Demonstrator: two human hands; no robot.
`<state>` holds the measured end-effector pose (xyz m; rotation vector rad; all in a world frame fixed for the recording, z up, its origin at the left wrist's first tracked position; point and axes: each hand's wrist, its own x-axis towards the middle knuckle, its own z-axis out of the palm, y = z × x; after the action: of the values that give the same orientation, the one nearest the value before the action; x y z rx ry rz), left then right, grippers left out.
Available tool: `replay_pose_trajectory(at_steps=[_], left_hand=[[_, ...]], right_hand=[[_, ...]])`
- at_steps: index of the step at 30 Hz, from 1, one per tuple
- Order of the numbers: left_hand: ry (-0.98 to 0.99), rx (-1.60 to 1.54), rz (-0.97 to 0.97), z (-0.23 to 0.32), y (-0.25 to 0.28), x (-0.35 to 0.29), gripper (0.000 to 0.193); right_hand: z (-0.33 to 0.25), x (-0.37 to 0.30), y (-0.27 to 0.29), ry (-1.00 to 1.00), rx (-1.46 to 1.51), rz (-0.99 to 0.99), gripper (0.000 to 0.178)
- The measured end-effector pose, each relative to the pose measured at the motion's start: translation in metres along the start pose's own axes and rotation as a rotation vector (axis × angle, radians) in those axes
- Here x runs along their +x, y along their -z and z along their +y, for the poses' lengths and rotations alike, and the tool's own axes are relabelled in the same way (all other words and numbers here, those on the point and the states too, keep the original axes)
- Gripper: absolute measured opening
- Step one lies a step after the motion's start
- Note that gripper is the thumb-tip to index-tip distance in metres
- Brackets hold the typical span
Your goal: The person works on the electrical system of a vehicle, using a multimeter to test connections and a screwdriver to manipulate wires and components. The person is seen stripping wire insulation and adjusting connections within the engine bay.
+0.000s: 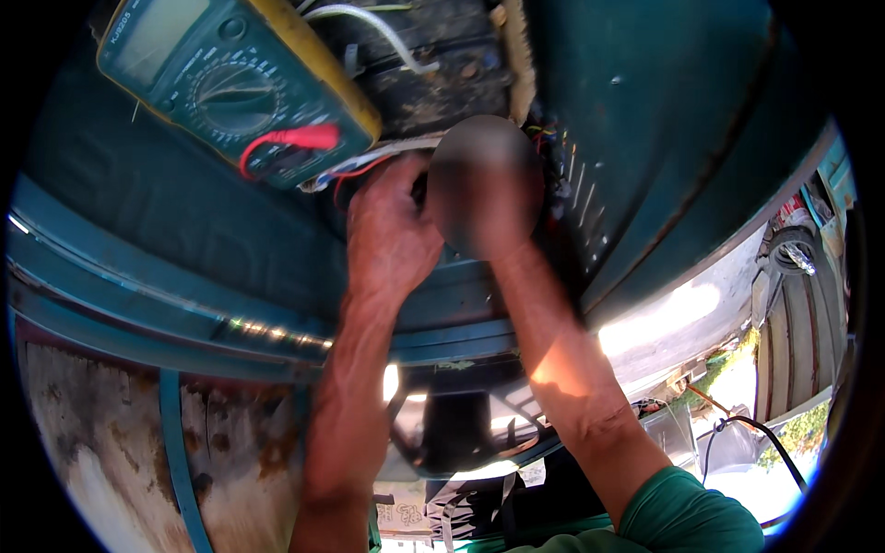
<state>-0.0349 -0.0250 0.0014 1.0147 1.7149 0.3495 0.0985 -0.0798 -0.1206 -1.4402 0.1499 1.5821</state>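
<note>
My left hand (392, 226) reaches up to the middle with its fingers curled inward, closed on something I cannot make out. Beside it my right hand (502, 226) is mostly covered by a blurred grey patch, so its fingers are hidden. A thin red wire (364, 168) runs close to the left hand's fingers. Several small coloured wires (544, 138) show just right of the right hand. At the upper left lies a multimeter (235, 97) with a green face and yellow rim, a red plug (312, 137) on its lower end.
A dark green metal panel (664, 120) rises on the right. At the top, a white cable (387, 37) lies over a dark, dirty surface. A green ledge (166, 295) crosses the left, above a stained board (101, 415). A tyre (793, 249) shows at far right.
</note>
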Motion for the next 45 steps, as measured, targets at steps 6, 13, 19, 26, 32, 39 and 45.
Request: replay_pose_trajectory(at_steps=[6,13,19,26,32,39,45], left_hand=[[-0.178,0.055,0.012,-0.003,-0.004,0.003,0.024],[-0.247,0.123,-0.011,-0.011,-0.008,0.011,0.021],[-0.184,0.128,-0.083,-0.015,-0.013,0.020,0.020],[-0.190,0.144,-0.143,-0.018,-0.016,0.024,0.022],[-0.150,0.149,-0.188,-0.020,-0.018,0.027,0.023],[-0.147,0.147,-0.190,-0.023,-0.020,0.028,0.023],[-0.098,0.119,-0.245,-0.028,-0.016,0.028,0.023]], right_hand=[[0.028,0.021,0.031,0.202,-0.243,0.065,0.019],[0.003,0.020,0.005,-0.320,0.329,0.196,0.023],[-0.014,0.013,-0.009,-0.356,0.258,0.200,0.020],[-0.001,0.019,0.002,-0.299,0.299,0.119,0.021],[0.001,0.016,0.002,-0.266,0.327,0.071,0.022],[0.003,0.012,-0.001,-0.120,0.146,0.092,0.023],[0.007,0.004,-0.001,0.029,0.027,0.088,0.022]])
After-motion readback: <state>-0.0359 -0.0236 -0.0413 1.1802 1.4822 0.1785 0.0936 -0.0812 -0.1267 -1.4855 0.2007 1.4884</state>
